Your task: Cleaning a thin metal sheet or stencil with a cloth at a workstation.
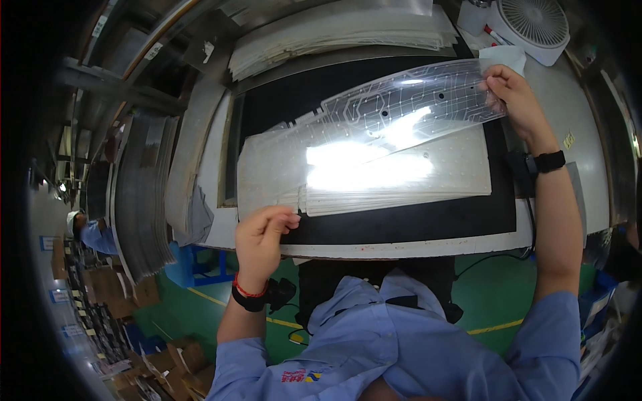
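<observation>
My right hand (516, 100) pinches the right end of a clear flexible sheet (401, 100) printed with fine pale circuit-like lines. That sheet is lifted and slants over a stack of similar translucent sheets (461, 164), whose layered edges show at the front. Strong glare hides part of both. My left hand (261, 240) is by the stack's near left corner, thumb and fingers closed together. Whether a sheet edge sits between those fingertips I cannot make out. Under the stack lies a black mat (414, 227).
More sheets are piled (341, 47) at the back of the table. A white fan (535, 27) stands at the far right, beside a red marker (493, 33). Stacked grey panels (144, 187) stand to the left, and a blue stool (200, 267) below. A person (97, 234) is further left.
</observation>
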A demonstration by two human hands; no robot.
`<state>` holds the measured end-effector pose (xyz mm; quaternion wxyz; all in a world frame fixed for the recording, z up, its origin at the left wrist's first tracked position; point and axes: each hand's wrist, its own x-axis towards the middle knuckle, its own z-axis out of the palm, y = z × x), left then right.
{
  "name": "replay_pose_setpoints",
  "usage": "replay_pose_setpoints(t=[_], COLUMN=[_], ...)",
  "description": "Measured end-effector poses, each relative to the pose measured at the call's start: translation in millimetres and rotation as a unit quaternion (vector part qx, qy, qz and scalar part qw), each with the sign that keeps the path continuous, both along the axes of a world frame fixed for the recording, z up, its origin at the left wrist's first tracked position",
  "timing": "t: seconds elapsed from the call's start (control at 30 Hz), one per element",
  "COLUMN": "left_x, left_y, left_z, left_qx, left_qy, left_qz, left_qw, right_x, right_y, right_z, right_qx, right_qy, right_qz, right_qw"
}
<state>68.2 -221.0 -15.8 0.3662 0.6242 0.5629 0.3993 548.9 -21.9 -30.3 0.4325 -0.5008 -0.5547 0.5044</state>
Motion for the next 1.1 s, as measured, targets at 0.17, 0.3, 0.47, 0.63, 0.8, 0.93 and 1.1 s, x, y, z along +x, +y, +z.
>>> replay_pose_setpoints(t=[0.17, 0.3, 0.47, 0.63, 0.8, 0.93, 1.1], left_x=[-12, -37, -85, -81, -89, -97, -92], left_y=[28, 62, 110, 136, 180, 219, 254], left_z=[11, 34, 28, 21, 29, 44, 50], left_qx=[-0.062, -0.158, -0.259, -0.216, -0.116, -0.088, -0.085], left_qy=[-0.231, -0.391, -0.434, -0.130, -0.080, -0.191, -0.248], left_qz=[0.061, 0.046, -0.076, -0.012, -0.006, -0.007, 0.009], left_qw=[0.969, 0.906, 0.860, 0.968, 0.990, 0.978, 0.965], right_x=[4, 2, -8, -12, -3, -2, -6], right_y=[-1, -4, -17, -24, -10, -7, -8], right_z=[1, 9, 30, 38, 19, 18, 18], right_qx=[0.051, 0.199, 0.237, 0.201, 0.194, 0.159, 0.150], right_qy=[0.090, 0.072, -0.076, -0.020, 0.023, 0.040, 0.019], right_qz=[-0.012, 0.028, 0.223, 0.176, -0.011, -0.109, -0.135], right_qw=[0.995, 0.977, 0.943, 0.963, 0.981, 0.980, 0.979])
